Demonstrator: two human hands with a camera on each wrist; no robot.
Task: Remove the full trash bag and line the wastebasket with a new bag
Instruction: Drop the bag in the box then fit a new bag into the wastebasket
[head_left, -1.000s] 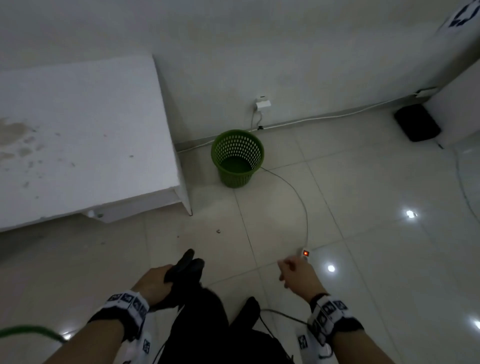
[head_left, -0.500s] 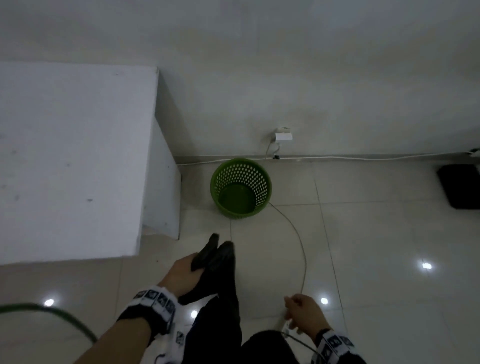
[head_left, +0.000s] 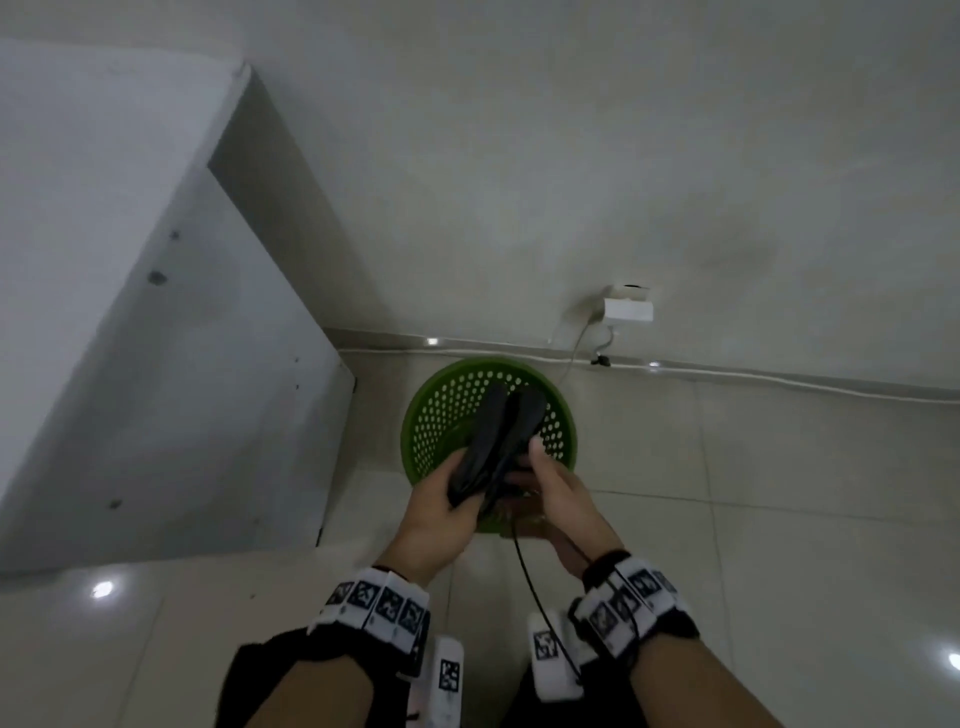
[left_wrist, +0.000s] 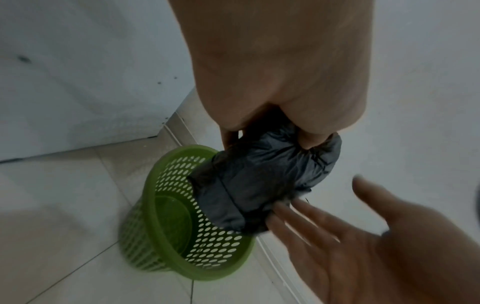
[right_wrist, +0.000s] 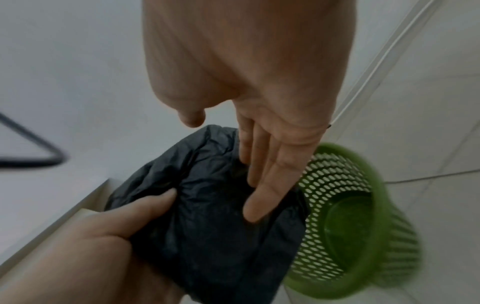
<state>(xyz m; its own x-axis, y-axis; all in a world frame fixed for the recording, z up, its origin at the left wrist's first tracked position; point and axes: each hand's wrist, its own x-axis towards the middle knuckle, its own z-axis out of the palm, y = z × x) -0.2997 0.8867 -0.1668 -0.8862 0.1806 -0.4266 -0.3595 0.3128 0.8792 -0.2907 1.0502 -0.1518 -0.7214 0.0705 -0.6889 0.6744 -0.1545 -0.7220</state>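
An empty green perforated wastebasket (head_left: 441, 415) (left_wrist: 182, 226) (right_wrist: 350, 216) stands on the tiled floor against the wall. Above its rim my left hand (head_left: 457, 483) (left_wrist: 262, 131) grips a folded black trash bag (head_left: 496, 441) (left_wrist: 259, 185) (right_wrist: 213, 216) by its near end, fingers curled round it. My right hand (head_left: 540, 467) (right_wrist: 233, 160) lies against the bag's right side with straight fingers and the thumb apart. In the left wrist view the right hand (left_wrist: 337, 236) is spread, its fingertips touching the bag's free end.
A white table (head_left: 156, 312) stands close on the left of the basket. On the wall behind is a white plug adapter (head_left: 628, 309), and a white cable (head_left: 779, 382) runs along the wall's base. A black cable (head_left: 524, 566) hangs near my right wrist.
I have come close over the basket. My left hand has carried the folded bag above the rim, and my right hand has come up from my side to touch the bag.
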